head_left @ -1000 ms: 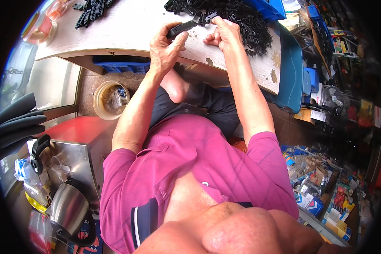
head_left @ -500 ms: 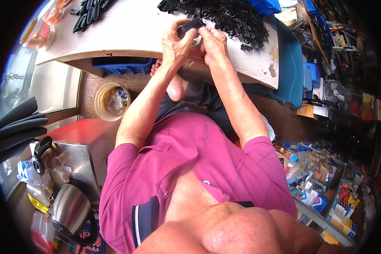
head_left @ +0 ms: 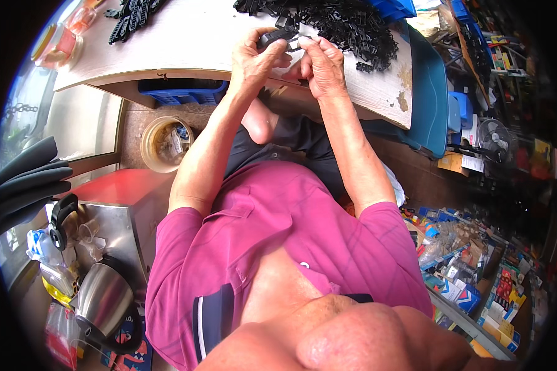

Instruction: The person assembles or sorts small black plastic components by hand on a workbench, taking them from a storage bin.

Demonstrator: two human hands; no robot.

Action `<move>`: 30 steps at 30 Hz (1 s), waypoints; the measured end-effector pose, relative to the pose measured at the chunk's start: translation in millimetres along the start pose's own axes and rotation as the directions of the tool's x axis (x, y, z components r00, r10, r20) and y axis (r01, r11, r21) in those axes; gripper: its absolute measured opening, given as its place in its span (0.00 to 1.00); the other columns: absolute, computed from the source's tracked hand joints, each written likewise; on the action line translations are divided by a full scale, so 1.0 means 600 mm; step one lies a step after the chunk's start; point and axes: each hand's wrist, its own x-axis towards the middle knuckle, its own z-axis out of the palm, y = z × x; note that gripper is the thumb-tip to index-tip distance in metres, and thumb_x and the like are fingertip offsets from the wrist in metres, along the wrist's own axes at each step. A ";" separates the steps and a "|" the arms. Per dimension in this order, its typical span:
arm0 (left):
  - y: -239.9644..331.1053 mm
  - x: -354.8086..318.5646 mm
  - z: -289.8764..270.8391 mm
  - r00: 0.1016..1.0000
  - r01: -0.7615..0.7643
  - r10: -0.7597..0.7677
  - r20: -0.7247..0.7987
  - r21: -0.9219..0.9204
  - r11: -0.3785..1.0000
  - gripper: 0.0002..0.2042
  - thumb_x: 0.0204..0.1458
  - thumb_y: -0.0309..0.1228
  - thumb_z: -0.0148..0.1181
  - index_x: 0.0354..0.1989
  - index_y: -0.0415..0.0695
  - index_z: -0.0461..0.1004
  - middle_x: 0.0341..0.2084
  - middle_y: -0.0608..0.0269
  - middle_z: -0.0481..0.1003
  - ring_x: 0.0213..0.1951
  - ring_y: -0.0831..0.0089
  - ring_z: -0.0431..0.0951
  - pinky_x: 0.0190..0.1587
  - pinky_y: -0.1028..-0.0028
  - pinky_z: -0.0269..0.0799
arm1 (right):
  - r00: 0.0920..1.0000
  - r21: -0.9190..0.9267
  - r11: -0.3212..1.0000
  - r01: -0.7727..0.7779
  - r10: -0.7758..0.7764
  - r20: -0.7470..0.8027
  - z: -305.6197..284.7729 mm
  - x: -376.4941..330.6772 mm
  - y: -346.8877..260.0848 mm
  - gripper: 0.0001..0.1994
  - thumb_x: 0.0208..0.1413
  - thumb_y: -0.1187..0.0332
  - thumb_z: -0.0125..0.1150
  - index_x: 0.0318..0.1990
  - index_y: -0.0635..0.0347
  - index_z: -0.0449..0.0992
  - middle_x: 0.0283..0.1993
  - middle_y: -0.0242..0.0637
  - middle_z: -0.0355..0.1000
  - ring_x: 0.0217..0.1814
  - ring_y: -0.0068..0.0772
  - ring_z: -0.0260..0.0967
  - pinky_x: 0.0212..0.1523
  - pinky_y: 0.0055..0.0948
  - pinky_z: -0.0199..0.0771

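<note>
Holding: the left hand (head_left: 252, 67) has thumb and fingers closed around a black plastic piece (head_left: 270, 38), raised over the near edge of the worn, pale-topped table (head_left: 198, 38). Right hand (head_left: 325, 69): thumb and forefinger brought together, narrow, by the piece's right end; whether a small part sits between the tips cannot be told at this size.

Change: one second ago the right fingers were at the edge of the heap of black plastic parts (head_left: 360, 38); half a second ago they were up against the held piece. Now a slight gap shows between the hands, with a pale glint in it, nature unclear. Left grip unchanged. Judgement: both hands are engaged on the one piece, the left steadying, the right doing fine fingertip work at its end.

Surroundings: heap lies just beyond the right hand, blue bin (head_left: 395, 8) behind it. Bundle of ribbed black strips (head_left: 132, 21) and lidded jar (head_left: 60, 47) at table's left, well apart from the hands.
</note>
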 end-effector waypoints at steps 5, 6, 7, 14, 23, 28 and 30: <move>0.007 -0.005 0.002 1.000 0.007 -0.007 -0.009 0.017 1.000 0.16 0.53 0.26 0.63 0.48 0.34 0.71 0.28 0.57 0.78 0.27 0.75 0.80 0.31 0.77 0.78 | 0.996 0.033 0.999 0.032 -0.029 -0.079 0.002 -0.006 -0.015 0.09 0.54 0.66 0.62 0.27 0.60 0.72 0.09 0.28 0.60 0.09 0.24 0.60 0.13 0.25 0.69; 0.007 -0.005 0.000 1.000 0.007 -0.007 -0.007 0.017 1.000 0.16 0.53 0.26 0.63 0.48 0.34 0.71 0.28 0.57 0.78 0.27 0.75 0.80 0.31 0.77 0.78 | 0.995 0.028 0.999 0.041 -0.038 -0.097 0.005 -0.009 -0.024 0.09 0.53 0.67 0.62 0.26 0.59 0.71 0.09 0.28 0.60 0.08 0.24 0.61 0.13 0.24 0.67; 0.007 -0.006 -0.002 0.999 -0.013 0.011 0.036 0.048 0.999 0.15 0.52 0.26 0.62 0.47 0.35 0.71 0.26 0.59 0.78 0.25 0.77 0.78 0.30 0.78 0.77 | 0.992 0.022 0.999 0.050 -0.047 -0.115 0.006 -0.010 -0.030 0.09 0.53 0.67 0.62 0.26 0.58 0.71 0.08 0.28 0.59 0.08 0.24 0.61 0.12 0.23 0.66; 0.010 -0.011 0.007 0.996 0.003 -0.029 0.084 0.301 0.954 0.16 0.46 0.27 0.60 0.44 0.37 0.74 0.22 0.63 0.75 0.22 0.79 0.75 0.27 0.78 0.74 | 0.996 -0.032 0.996 0.080 -0.081 -0.032 0.011 -0.007 -0.029 0.09 0.55 0.68 0.62 0.25 0.58 0.71 0.09 0.27 0.58 0.07 0.21 0.56 0.11 0.23 0.59; 0.016 0.000 0.006 0.981 0.004 -0.093 0.169 0.464 0.886 0.17 0.45 0.30 0.57 0.44 0.33 0.74 0.16 0.60 0.74 0.19 0.77 0.75 0.25 0.75 0.73 | 0.996 -0.088 0.994 0.065 -0.070 -0.050 0.007 -0.010 -0.018 0.09 0.56 0.69 0.62 0.26 0.57 0.72 0.10 0.25 0.57 0.08 0.20 0.53 0.11 0.23 0.59; 0.015 0.002 0.006 0.979 -0.013 -0.086 0.187 0.470 0.882 0.18 0.46 0.32 0.58 0.43 0.33 0.74 0.17 0.59 0.75 0.19 0.76 0.76 0.25 0.75 0.73 | 0.997 -0.109 0.992 0.056 -0.062 -0.056 0.011 -0.016 -0.016 0.10 0.57 0.68 0.62 0.25 0.56 0.71 0.10 0.24 0.58 0.08 0.18 0.54 0.11 0.23 0.61; 0.026 -0.001 0.011 0.978 -0.002 -0.093 0.185 0.459 0.888 0.18 0.47 0.33 0.59 0.43 0.33 0.75 0.17 0.59 0.75 0.19 0.76 0.76 0.25 0.75 0.74 | 0.996 -0.125 0.992 0.036 -0.046 -0.078 0.015 -0.019 -0.016 0.10 0.57 0.67 0.62 0.25 0.56 0.71 0.10 0.24 0.57 0.08 0.18 0.52 0.11 0.23 0.62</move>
